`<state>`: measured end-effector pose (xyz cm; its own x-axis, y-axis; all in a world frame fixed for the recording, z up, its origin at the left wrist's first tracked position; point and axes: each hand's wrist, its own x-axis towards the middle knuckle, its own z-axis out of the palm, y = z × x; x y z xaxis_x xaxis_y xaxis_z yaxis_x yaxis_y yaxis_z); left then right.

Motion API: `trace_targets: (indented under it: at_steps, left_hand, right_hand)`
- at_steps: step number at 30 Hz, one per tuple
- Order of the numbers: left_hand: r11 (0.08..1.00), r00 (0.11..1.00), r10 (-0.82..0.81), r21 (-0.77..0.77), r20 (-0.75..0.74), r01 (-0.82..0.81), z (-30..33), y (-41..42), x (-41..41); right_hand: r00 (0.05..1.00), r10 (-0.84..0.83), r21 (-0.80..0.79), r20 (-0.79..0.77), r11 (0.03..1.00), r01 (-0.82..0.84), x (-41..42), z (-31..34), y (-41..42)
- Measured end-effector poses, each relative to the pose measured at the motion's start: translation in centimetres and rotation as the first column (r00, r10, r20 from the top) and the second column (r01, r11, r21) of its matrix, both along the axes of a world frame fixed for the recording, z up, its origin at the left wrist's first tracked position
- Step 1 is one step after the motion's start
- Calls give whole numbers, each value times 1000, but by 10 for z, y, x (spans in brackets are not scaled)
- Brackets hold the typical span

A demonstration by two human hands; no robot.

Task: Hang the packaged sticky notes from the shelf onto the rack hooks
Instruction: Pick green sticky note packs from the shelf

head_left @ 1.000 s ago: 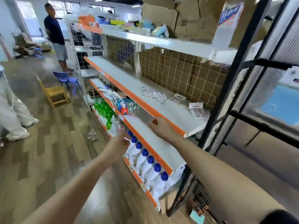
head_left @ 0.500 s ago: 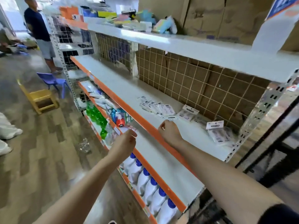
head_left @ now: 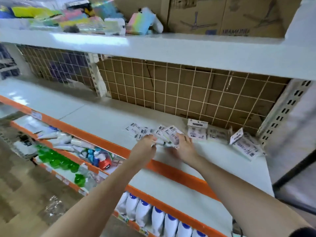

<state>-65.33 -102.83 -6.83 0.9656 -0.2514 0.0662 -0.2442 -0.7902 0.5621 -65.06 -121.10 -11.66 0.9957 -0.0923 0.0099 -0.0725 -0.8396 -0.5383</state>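
Several small white packets of sticky notes (head_left: 136,130) lie fanned out on the white shelf (head_left: 95,117) with the orange front edge. My left hand (head_left: 145,148) and my right hand (head_left: 183,147) both reach into this pile, fingers curled round packets at its near edge. More packets (head_left: 196,132) lie further right against the wire grid back panel (head_left: 171,89), and another heap (head_left: 246,146) sits at the shelf's right end. No rack hooks are visible on the grid.
A higher white shelf (head_left: 171,48) carries cardboard boxes (head_left: 225,14) and coloured sponges. Below are a shelf with green bottles (head_left: 56,161) and a bottom row of white blue-capped bottles (head_left: 157,218). A slotted upright (head_left: 282,110) bounds the right side.
I have stepped closer and turned toward the shelf. Both hands moved up from the lower shelf edge onto the packet pile and closed on packets.
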Motion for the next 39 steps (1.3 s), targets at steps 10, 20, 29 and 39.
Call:
trace_targets:
  at_steps: [10, 20, 29, 39]
  left_hand:
    - [935, 945, -324, 167, 51, 312, -27, -26, 70]
    - [935, 902, -296, 289, 315, 206, -56, -15, 57]
    - [823, 850, -355, 561, 389, 87, -32, -17, 46]
    - [790, 815, -408, 607, 411, 89, -12, 0, 38]
  right_hand:
    - [982, -182, -55, 39, 981, 184, -2, -6, 5]
    - [964, -250, -317, 91, 910, 266, -14, -4, 30]
    - [937, -315, -386, 153, 853, 350, -29, 0, 46]
    - [811, -482, 178, 330, 876, 448, -40, 4, 36]
